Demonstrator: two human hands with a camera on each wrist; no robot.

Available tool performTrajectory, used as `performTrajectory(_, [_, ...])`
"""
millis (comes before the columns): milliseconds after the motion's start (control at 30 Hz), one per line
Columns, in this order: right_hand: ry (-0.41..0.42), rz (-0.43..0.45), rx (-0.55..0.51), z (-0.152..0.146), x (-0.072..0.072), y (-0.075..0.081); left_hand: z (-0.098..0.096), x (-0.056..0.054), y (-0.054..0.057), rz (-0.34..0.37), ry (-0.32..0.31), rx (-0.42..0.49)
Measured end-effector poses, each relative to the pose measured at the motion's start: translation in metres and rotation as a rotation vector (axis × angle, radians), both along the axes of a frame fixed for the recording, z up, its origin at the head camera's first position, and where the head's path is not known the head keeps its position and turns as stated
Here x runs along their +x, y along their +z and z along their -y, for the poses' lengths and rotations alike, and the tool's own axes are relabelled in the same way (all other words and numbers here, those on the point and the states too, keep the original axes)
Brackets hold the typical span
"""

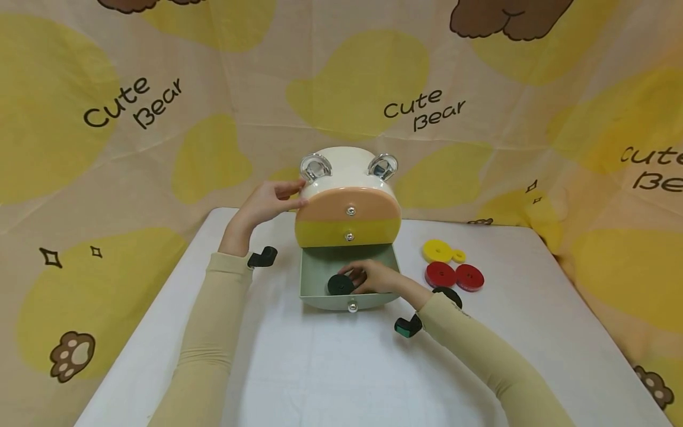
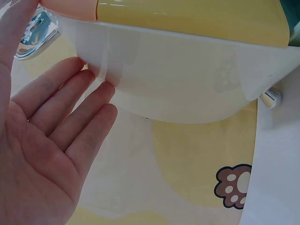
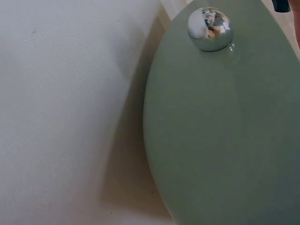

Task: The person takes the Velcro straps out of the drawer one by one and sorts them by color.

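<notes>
A small cabinet [image 1: 341, 172] has a white rounded top, two shiny silver ears and stacked orange, yellow and green drawer fronts. Its bottom green drawer [image 1: 349, 302] is pulled out. Inside that drawer, my right hand [image 1: 377, 277] pinches a dark green disc [image 1: 340, 284] with a small centre mark. My left hand [image 1: 268, 203] touches the cabinet's upper left side; in the left wrist view its straight fingers [image 2: 89, 101] meet the white wall. From the right wrist, the drawer's green front [image 3: 220, 122] and silver knob [image 3: 210, 29] fill much of the view, with the hand barely showing.
Right of the cabinet lie two red discs [image 1: 440, 274], a larger yellow disc [image 1: 436, 251] and a small yellow disc [image 1: 458, 256]. A black round thing [image 1: 449, 295] shows partly behind my right sleeve. The white table [image 1: 325, 367] meets a patterned cloth backdrop [image 1: 261, 77].
</notes>
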State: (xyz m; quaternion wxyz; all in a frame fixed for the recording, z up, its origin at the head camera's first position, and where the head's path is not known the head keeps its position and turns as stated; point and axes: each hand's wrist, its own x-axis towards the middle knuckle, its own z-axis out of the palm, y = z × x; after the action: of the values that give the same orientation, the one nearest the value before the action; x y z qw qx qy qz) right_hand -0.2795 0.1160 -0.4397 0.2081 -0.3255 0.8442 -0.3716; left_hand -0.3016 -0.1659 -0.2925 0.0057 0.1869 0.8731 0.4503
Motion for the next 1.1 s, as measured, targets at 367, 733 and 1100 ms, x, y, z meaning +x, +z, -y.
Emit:
performTrajectory(367, [-0.013,-0.05,0.027,0.0054,0.0002,-0.0012,0.0008,0.0009,0.0005,0.0,-0.004,-0.001])
performTrajectory(733, [0.01,-0.101,0.038,0.0066,-0.0004,-0.004,0.0004,0.0018,0.0022,0.006,-0.002,-0.011])
performTrajectory(1100, [0.01,-0.118,0.028,0.0045,-0.0012,-0.0043,0.0003,0.0027,0.0036,0.017,0.0,-0.013])
